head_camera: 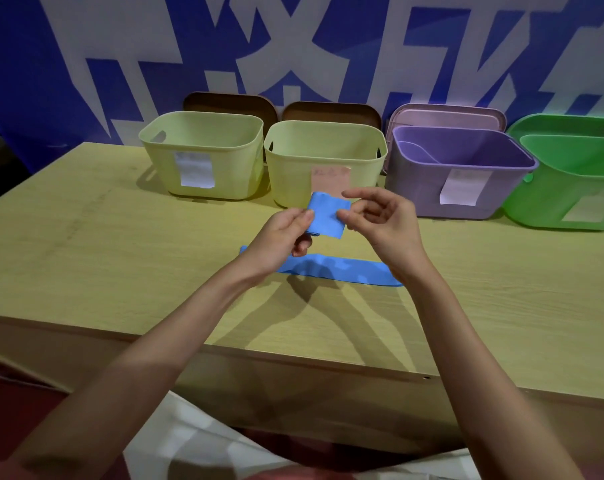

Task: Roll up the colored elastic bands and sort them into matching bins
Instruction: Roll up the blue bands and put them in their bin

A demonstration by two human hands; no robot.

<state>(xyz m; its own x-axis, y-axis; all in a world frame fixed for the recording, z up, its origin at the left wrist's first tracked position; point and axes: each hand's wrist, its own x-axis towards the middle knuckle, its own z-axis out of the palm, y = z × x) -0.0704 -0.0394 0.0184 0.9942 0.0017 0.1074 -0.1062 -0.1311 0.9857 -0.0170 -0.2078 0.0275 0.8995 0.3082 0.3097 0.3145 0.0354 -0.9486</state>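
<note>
Blue band (326, 216), tail behind hands, labels unreadable

Bare forearms, no sleeves visible

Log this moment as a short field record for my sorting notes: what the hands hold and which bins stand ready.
left hand: pinches the left edge of the blue band
right hand: pinches its right edge
blue band: folded end held up, tail lying flat on the table
bins: two yellow bins, purple bin, green bin, in a row at the back
labels: paper on each bin, text unreadable
</note>
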